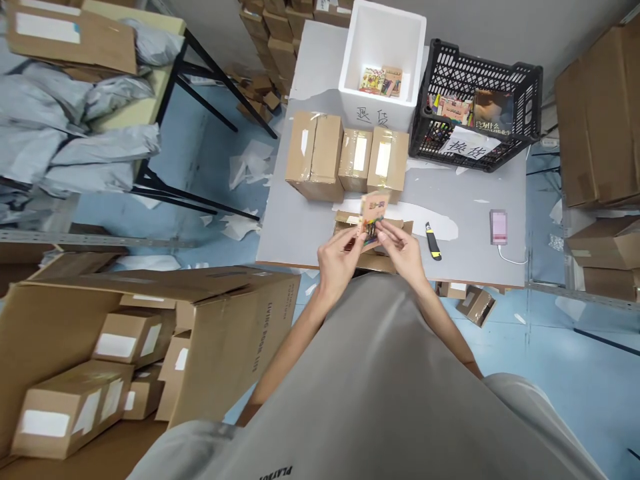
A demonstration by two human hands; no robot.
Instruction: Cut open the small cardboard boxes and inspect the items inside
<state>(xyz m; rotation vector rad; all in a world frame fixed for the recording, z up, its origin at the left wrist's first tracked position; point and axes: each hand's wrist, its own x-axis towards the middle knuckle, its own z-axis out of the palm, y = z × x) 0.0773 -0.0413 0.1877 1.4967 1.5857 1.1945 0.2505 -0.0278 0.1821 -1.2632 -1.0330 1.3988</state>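
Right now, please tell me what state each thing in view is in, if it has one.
Small colourful pack: held in both hands
Carton under the hands: open
Three table boxes: closed
White bin: open, packs inside
Black crate: open, partly filled
Knife: lying down, blade unclear
Phone: cable attached
Large carton: open, boxes inside

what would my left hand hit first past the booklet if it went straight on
Likely the right-hand closed box in the row of three, though depth is unclear and the left hand might pass above it.
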